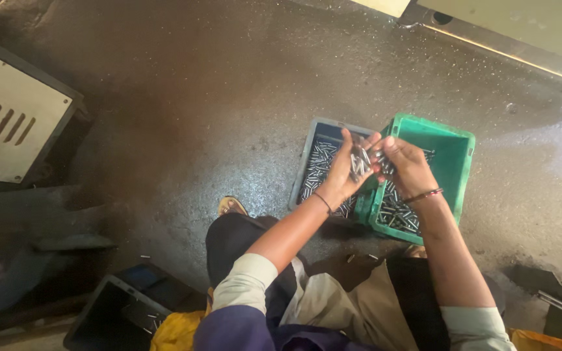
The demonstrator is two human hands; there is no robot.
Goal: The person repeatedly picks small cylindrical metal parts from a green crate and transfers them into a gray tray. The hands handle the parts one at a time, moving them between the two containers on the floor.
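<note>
Head view: left hand cups small silver metal pins; right hand pinches some, above green plastic crate, grey tray

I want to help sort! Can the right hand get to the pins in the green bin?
Probably yes. The right hand hovers right above the open green bin, and nothing covers the metal pins inside.

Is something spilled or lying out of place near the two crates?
Yes. A few small metal pins lie loose on the dark floor, in front of the green plastic crate and outside both crates.
</note>
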